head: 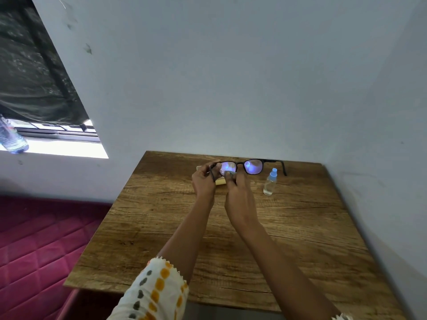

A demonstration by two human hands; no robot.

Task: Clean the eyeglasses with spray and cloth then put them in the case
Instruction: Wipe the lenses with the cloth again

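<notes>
Nearest to me, a white sleeve point(159, 289) with orange and grey dots is covering the left forearm, and both arms are reaching out over the wooden bench point(231, 239). Past mid-bench, the right hand point(240, 199) is curling its fingers point(231, 179) tight around a small grey cloth point(228, 173), pinching it against the lower edge of the lens on my left. Just beside it, the left hand point(204, 179) is gripping the glasses point(253, 166) at that same end, its fingers point(213, 163) closing round the frame by the hinge. The glasses are being held up over the far part of the bench, lenses facing me and glowing violet, the other arm of the frame sticking out unfolded to the right. A pale yellow thing point(220, 181) is lying on the bench behind the hands, mostly hidden; I cannot tell whether it is the case. To the right, a small clear spray point(269, 182) with a blue cap is standing upright on the bench, apart from both hands. Beyond, a pale wall point(231, 77) is rising behind the bench; on the left, a maroon bed point(34, 239) is lying beside the bench, and a water bottle point(12, 137) is standing at a window point(57, 135).
</notes>
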